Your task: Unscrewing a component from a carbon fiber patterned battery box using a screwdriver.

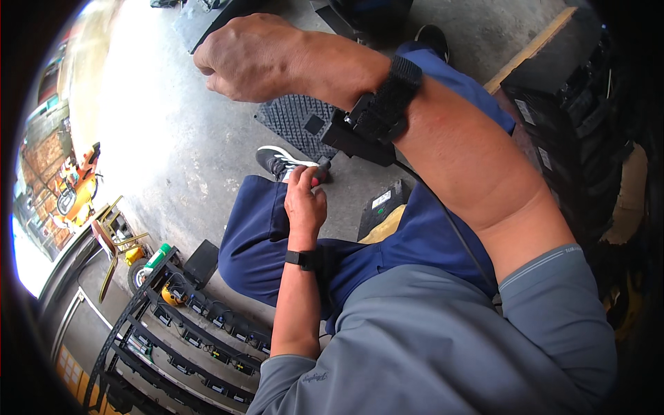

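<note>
My right arm reaches across the upper part of the head view. My right hand (250,59) is closed in a fist beside a dark-edged flat piece (211,24); whatever its fingers hold is hidden. Lower down, my left hand (304,207) is closed, fingers curled round a small red and black handle (318,178) close to my shoe (280,161). A black ribbed plate (294,124) lies on the floor between the two hands, partly covered by my right forearm and the black device (356,138) strapped on it.
A black box with a white label (380,202) rests between my legs. Large black tyres (574,131) stand at the right. A black rack holding several small devices (187,325) is at the lower left, near a chair (107,242). An orange motorbike (79,183) stands farther left.
</note>
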`<state>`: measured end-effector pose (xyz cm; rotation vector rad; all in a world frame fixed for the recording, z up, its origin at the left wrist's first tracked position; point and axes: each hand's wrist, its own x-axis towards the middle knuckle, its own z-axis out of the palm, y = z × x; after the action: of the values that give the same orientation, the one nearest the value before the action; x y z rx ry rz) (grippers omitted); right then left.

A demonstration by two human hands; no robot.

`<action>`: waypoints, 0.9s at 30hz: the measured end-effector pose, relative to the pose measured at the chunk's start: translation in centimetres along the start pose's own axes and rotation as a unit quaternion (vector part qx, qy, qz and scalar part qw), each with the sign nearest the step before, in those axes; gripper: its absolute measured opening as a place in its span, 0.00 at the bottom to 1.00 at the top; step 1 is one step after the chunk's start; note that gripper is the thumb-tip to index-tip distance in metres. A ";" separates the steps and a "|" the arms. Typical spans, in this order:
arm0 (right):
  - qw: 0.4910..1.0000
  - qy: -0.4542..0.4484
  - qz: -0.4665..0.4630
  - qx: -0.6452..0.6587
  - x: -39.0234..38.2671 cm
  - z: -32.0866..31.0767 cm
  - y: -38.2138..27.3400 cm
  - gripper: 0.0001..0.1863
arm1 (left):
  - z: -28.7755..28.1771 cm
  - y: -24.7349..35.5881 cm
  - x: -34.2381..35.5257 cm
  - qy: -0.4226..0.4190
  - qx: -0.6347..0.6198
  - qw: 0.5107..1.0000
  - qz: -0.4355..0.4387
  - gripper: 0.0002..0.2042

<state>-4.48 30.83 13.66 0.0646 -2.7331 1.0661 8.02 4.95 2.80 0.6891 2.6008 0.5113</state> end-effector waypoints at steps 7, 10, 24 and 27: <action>1.000 -0.004 0.004 -0.007 0.4 -0.1 -0.3 0.10 | 0.1 -0.5 1.5 -0.142 0.067 0.962 -0.223 0.18; 1.000 0.004 0.005 -0.007 0.1 -0.1 0.0 0.10 | 0.6 -0.8 0.7 -0.057 0.009 0.996 -0.071 0.20; 1.000 -0.023 0.007 -0.013 0.2 -0.1 -0.2 0.10 | 1.2 -0.4 0.5 0.034 -0.010 0.998 -0.050 0.19; 1.000 -0.021 0.010 -0.020 0.2 0.1 -0.2 0.09 | 0.1 0.0 1.6 -0.121 -0.050 0.958 -0.256 0.21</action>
<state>-4.62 30.58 13.75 0.0531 -2.7971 1.0270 6.80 5.82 2.32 0.0251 2.3710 0.3613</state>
